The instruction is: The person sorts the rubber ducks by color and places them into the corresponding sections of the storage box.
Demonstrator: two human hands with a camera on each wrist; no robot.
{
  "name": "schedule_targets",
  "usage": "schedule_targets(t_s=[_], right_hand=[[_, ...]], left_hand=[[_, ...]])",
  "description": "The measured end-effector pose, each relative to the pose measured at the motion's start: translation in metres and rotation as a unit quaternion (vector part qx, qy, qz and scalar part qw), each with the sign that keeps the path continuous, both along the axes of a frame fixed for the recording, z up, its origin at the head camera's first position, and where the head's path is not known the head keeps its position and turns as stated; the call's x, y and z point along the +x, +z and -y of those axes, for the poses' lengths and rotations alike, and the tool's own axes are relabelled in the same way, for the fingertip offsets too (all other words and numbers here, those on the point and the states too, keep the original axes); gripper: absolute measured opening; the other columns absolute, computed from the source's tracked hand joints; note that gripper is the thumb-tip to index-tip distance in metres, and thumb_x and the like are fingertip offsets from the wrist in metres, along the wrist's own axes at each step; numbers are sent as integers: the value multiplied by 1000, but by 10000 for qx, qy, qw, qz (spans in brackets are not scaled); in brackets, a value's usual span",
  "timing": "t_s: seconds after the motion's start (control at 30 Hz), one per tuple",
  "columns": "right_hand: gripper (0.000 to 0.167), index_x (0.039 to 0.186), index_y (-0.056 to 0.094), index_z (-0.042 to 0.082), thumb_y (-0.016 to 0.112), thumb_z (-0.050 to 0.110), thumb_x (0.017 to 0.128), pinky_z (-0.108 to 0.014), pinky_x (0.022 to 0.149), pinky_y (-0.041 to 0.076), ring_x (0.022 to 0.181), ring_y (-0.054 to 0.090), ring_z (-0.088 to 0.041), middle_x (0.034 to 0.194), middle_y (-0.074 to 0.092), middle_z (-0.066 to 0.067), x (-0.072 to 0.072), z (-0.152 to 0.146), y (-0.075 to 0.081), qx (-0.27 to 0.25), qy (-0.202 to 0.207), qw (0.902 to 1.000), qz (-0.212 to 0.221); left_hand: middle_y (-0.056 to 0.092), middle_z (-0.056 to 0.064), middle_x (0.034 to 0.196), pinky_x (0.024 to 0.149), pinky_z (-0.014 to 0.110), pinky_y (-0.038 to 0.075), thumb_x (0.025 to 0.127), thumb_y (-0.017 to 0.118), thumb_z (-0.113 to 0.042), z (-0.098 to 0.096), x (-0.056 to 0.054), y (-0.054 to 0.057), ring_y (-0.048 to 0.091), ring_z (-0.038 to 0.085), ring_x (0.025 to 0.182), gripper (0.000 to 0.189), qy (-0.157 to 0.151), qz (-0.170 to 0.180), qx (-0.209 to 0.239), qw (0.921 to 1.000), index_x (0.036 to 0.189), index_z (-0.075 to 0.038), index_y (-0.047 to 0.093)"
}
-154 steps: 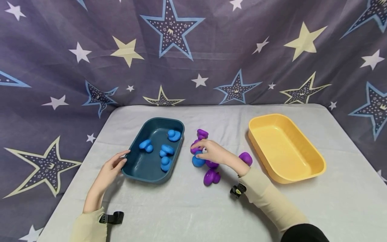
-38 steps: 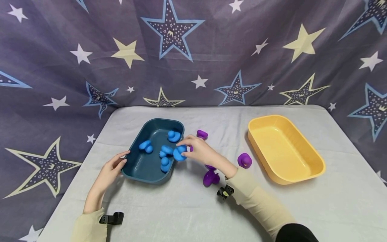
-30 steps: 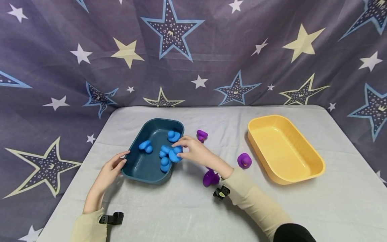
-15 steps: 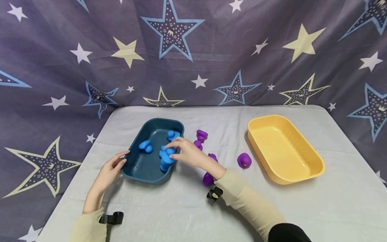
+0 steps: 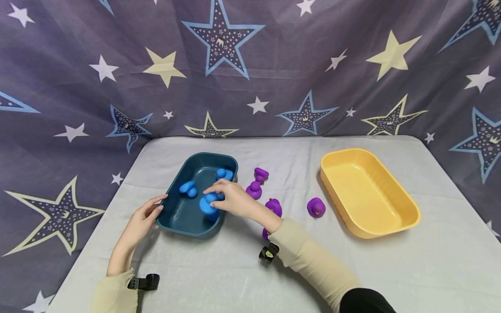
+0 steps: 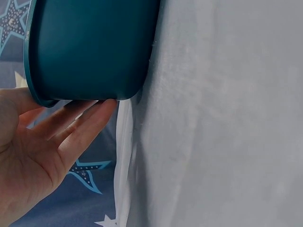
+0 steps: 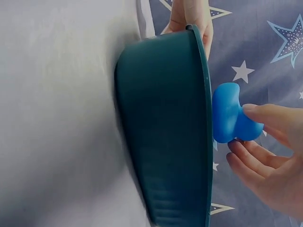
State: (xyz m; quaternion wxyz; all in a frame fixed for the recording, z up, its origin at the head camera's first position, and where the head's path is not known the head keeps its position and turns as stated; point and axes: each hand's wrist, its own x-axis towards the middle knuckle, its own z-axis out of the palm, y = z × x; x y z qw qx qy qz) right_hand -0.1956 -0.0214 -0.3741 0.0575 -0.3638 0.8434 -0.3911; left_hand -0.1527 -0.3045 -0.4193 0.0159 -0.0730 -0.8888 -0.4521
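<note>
My right hand (image 5: 236, 201) pinches a blue rubber duck (image 5: 206, 204) between thumb and fingers, over the teal tub (image 5: 178, 224). In the right wrist view the held duck (image 7: 226, 113) is above the tub's rim, level with the fingertips. My left hand (image 5: 141, 221) rests against the tub's left end. The left wrist view shows its fingers (image 6: 90, 125) fairly straight along the outer wall, thumb at the rim. Inside the tub lie a blue duck (image 5: 188, 189) at the left and another blue duck (image 5: 224, 174) at the far right; others are partly hidden under the right hand.
Several purple ducks lie on the grey cloth: one purple duck (image 5: 261, 174) at the back, one purple duck (image 5: 254, 190) just in front, another purple duck (image 5: 316, 208) apart, near the yellow tub (image 5: 369, 195). The right forearm covers part of one. A starry curtain (image 5: 250, 65) hangs behind.
My right hand took the blue duck from among the purple ones and carried it left, across the teal tub's rim to above its inside. The left hand has stayed at the tub.
</note>
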Motion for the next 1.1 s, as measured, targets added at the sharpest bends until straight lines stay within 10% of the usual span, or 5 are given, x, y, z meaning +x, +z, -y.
schedule_targets(t_s=[1.1], right_hand=[[31, 114, 60, 13, 62, 17, 83, -18, 76, 38, 99, 49, -11, 112, 54, -4, 3, 39, -18, 480, 252, 9985, -105]], left_hand=[[54, 27, 107, 53, 26, 43, 94, 43, -11, -2, 1, 2, 49, 4, 72, 36, -39, -206, -50, 9998, 127, 3, 42]])
